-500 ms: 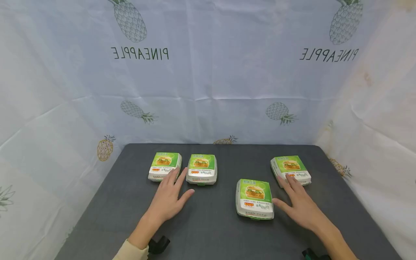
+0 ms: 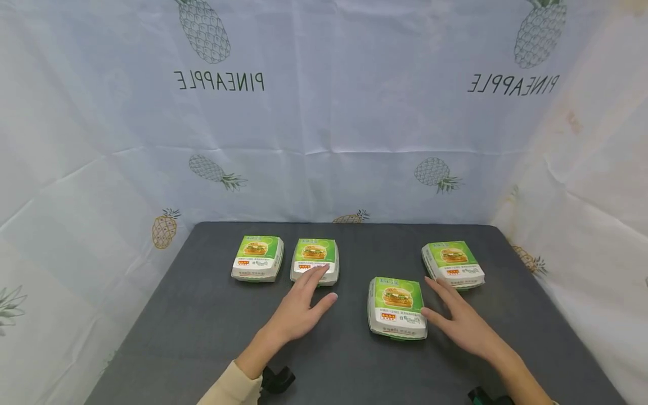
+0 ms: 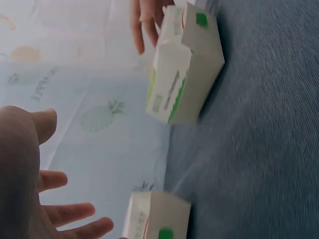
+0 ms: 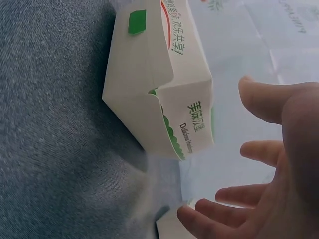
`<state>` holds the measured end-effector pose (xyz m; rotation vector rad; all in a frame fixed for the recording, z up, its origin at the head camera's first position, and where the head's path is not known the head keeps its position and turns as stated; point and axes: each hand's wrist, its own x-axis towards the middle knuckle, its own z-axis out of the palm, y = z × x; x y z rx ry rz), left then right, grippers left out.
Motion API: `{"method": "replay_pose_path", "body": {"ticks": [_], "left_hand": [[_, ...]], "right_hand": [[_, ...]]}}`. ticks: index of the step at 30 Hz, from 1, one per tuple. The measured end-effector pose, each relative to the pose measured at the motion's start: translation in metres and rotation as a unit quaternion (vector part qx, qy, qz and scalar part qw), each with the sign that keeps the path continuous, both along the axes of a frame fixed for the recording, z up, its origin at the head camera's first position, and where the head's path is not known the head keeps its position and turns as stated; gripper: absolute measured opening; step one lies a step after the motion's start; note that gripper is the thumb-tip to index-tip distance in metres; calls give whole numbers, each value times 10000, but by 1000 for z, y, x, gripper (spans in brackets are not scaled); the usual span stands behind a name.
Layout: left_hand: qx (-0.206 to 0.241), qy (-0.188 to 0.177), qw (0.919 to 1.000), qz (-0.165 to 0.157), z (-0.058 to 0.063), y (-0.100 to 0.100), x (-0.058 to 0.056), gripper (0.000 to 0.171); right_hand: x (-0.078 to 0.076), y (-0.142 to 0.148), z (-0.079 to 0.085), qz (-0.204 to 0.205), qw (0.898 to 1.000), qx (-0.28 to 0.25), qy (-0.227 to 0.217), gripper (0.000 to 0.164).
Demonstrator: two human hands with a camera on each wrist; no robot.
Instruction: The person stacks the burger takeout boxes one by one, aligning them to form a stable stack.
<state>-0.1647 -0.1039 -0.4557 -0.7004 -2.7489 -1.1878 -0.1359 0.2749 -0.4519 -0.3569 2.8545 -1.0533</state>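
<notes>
Several green and white burger boxes lie on the dark tabletop. In the head view, my left hand (image 2: 296, 315) reaches over the table with its fingers spread, fingertips overlapping the front of the second burger box from the left (image 2: 314, 259). My right hand (image 2: 466, 323) hovers beside the near burger box (image 2: 397, 309), its thumb right at that box's right edge. Its fingertips point toward the far right burger box (image 2: 453, 264). Both wrist views show loosely extended fingers with nothing between them; a closed carton (image 4: 154, 79) stands beside the right thumb.
The leftmost burger box (image 2: 258, 259) lies near the back left of the dark table (image 2: 324, 365). White cloth (image 2: 354, 112) printed with pineapples hangs behind and along both sides. A dark wrist strap (image 2: 278, 379) sits on the left arm.
My left hand has moved right, from between the two left boxes to the front of the second one. The right hand has drawn back slightly from the far right box. The boxes stay put.
</notes>
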Motion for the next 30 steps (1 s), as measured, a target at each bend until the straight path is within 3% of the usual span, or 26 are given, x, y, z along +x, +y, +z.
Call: {"method": "replay_pose_path", "body": {"ticks": [7,14,24,30], "left_hand": [[626,-479,9957,-480,-6,22,-5,64],[1299,-1183,9805,-884,-15,42,-8,63],[1263,-1678,9730,-961,-19,60,-16,65],[1166,-1847,9681,-1229,-23,71,-22,71]], "right_hand": [[-1,-4,-6,49,9972,-720,-194,72],[-5,-5,-11,-91,9928,-975,-688,74],[-10,-7,-17,-112,9769,-1661,-1338,75],[-10,-9,-19,-164,9743,-1725,-1439,73]]}}
